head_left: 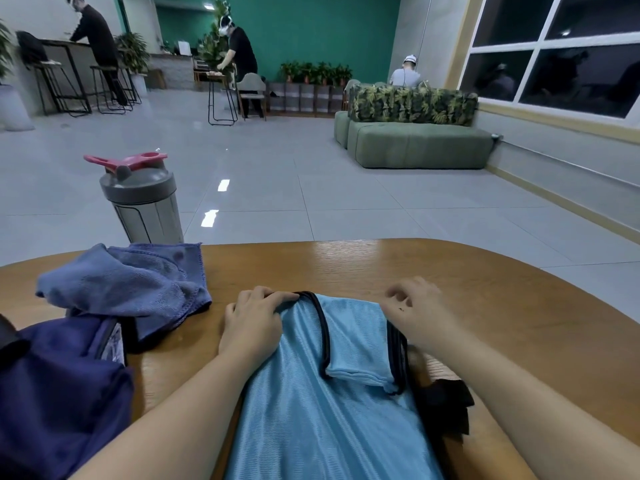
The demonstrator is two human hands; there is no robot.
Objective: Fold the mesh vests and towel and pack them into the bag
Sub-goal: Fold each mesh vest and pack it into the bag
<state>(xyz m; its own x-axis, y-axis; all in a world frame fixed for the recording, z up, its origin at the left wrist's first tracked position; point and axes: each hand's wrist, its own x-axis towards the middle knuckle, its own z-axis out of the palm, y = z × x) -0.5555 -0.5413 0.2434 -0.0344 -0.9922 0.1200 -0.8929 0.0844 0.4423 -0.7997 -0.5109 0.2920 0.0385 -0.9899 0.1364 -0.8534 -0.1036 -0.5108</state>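
A light blue mesh vest [322, 410] with black trim lies lengthwise on the wooden table [485, 289] in front of me. My left hand [254, 320] pinches the vest's far left corner at the black trim. My right hand [420, 311] is blurred over the vest's far right edge, its fingers curled; whether it holds cloth I cannot tell. A crumpled blue towel [131, 285] lies to the left, partly on the dark navy bag [59, 393] at the near left. Something black [446, 403] shows under the vest's right side.
A grey shaker bottle [143, 202] with a red lid stands at the table's far left edge, behind the towel. Beyond the table are tiled floor, a green sofa [415, 143], bar stools and people at the far side of the room.
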